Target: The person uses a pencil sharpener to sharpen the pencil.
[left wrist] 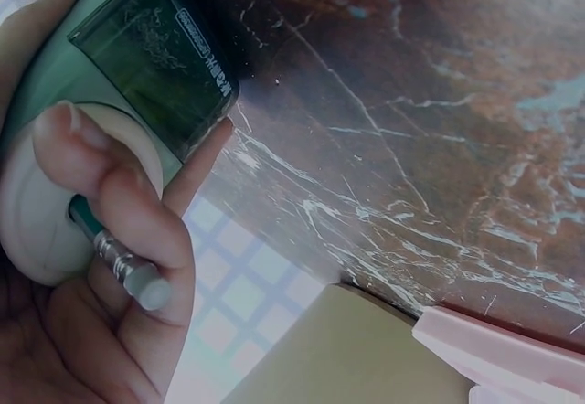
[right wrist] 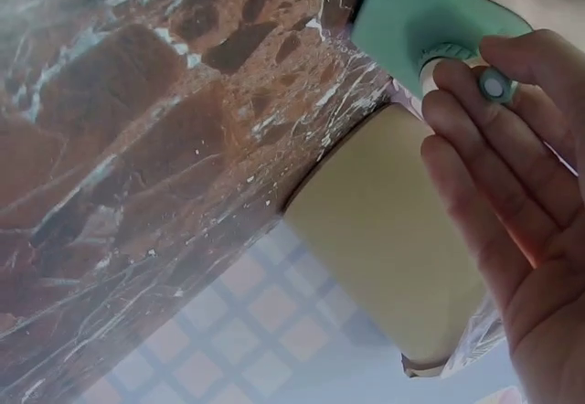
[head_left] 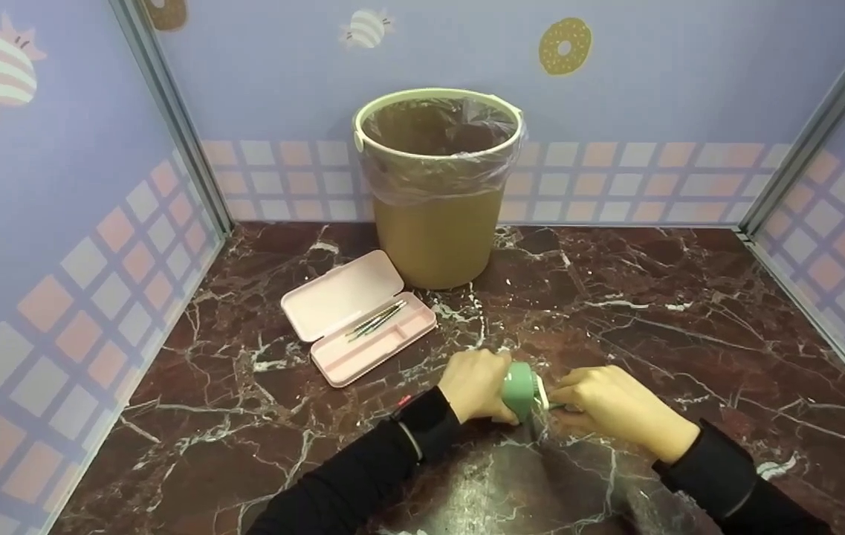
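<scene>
Sharpener [head_left: 517, 390], green, is held right of centre in the lower half of the head frame, gripped by the left hand [head_left: 476, 386]; from its round opening the eraser end of a pencil [left wrist: 123, 262] is left jutting, beside that hand's bent fingers. The crank knob [right wrist: 494, 86] is pinched by the right hand [head_left: 608, 405]. Should the left grip be slackened under cranking, the body could be twisted or skidded; by a sideways push on the pencil, its lead could be snapped. Shavings could be spilled if the see-through drawer [left wrist: 164, 57] were knocked loose. Left of centre, an open pink pencil case [head_left: 344, 293] with slim pencils [head_left: 377, 321] is carried by the table [head_left: 244, 416], whose dark red marbling is crossed by white veins and lit by glare at lower centre. Upper centre is occupied by a tan, plastic-lined bin [head_left: 437, 238], backed by lilac walls [head_left: 652, 89] printed with sweets and checks.
</scene>
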### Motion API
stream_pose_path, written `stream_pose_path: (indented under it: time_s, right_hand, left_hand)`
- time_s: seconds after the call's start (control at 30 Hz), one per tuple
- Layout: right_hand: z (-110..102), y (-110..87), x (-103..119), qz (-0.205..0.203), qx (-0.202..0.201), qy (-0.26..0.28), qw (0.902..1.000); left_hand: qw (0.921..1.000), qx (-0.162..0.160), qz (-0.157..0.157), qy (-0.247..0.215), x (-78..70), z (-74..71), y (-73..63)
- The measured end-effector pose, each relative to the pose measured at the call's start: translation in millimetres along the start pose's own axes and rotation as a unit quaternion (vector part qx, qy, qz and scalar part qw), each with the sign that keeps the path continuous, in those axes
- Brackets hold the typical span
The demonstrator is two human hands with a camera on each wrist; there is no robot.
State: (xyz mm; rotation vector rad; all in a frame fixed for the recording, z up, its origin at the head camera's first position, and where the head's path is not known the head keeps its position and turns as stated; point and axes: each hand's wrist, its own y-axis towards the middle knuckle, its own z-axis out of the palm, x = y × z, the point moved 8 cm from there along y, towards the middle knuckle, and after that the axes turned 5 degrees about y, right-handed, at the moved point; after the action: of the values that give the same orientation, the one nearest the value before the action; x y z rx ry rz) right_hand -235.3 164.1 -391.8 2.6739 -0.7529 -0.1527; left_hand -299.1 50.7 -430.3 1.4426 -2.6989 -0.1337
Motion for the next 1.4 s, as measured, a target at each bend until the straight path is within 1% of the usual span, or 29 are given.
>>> stream_pose_path:
  time_s: [0.17, 0.33, 0.47, 0.67, 0.8, 1.07, 1.23, 1.4]
  right_hand:
    - [-2, 0.7, -1, -0.008, -0.003, -0.006, 0.9999]
    - [-7, 1.2, -2, -0.002, -0.003, -0.002, 1.0000]
    - [-14, 2.4, -4, 0.001, -0.015, 0.005, 0.9999]
    - [-20, 8.8, -16, 0.008, -0.031, 0.010, 0.9995]
    - [-20, 14.1, -27, 0.028, -0.035, 0.007, 0.9990]
    - [-3, 20.2, -48, 0.077, -0.023, 0.003, 0.9968]
    - [15, 21.5, -59, 0.105, -0.002, -0.004, 0.9944]
    - [31, 19.5, -65, 0.122, 0.018, 0.011, 0.9923]
  left_hand:
    - [1.0000, -0.006, 0.005, 0.000, -0.5, -0.4, 0.5]
    - [0.9999, -0.005, 0.006, 0.008, -1.1, -1.1, 1.1]
    - [0.9998, -0.003, 0.007, 0.018, -2.1, -1.7, 1.2]
    - [0.9994, -0.012, 0.013, 0.030, -3.3, -2.7, -0.1]
    - [0.9996, -0.007, 0.011, 0.026, -2.1, -1.7, 0.5]
    - [0.9997, -0.003, 0.007, 0.022, -0.9, 0.0, 0.3]
    - [0.9996, -0.001, 0.007, 0.027, -1.5, 0.9, 0.4]
    - [0.9996, 0.000, 0.010, 0.028, -2.1, 1.3, 1.2]
